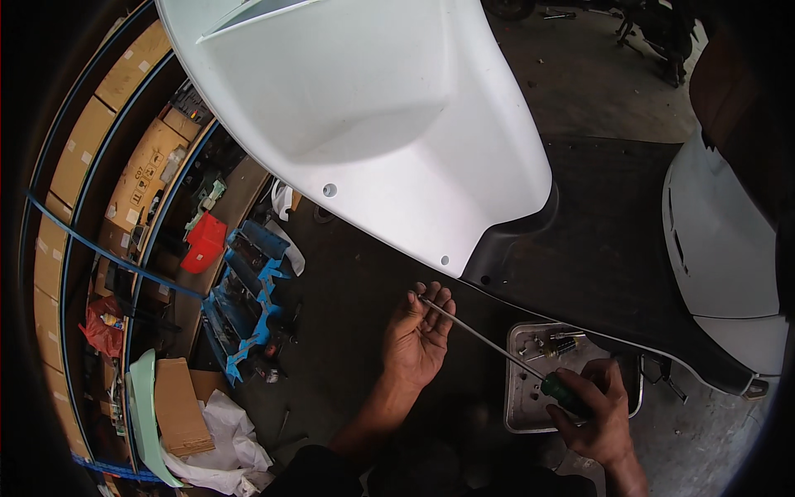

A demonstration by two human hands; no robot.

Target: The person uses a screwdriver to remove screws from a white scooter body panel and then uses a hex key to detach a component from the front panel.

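Clock positions were read from the view's centre. The white scooter leg shield point(414, 157) sat at 12 o'clock, seated against the black ribless footboard point(613, 232) at 3 o'clock; judged from that fit, the main body parts were in place and fastening looked to be the part left. Two round recesses, the upper hole point(330, 190) and the lower hole point(445, 260), showed along the shield's edge; whether screws sat in them was too small to tell. The green-handled screwdriver point(501, 348) ran from the centre at 6 o'clock out to 4 o'clock, apart from the shield, so no screw was being driven. Right hand point(600, 414), 4 o'clock: fingers wrapped round the handle. Left hand point(418, 344), 6 o'clock: palm up, thumb and forefinger pinching about the tip, remaining fingers loosely curled; a screw there could not be made out. Materials: shield of smooth, satin-looking moulded plastic, broadly curved with a shallow hollow; footboard matt and dark; screwdriver shank thin, straight, bare metal; handle translucent-looking. The metal tray point(511, 402), 4 o'clock, was shallow, rectangular and round-cornered, with small loose hardware inside. The blue cantilever toolbox point(248, 290), 8 to 9 o'clock, stood unfolded, its paint scuffed.
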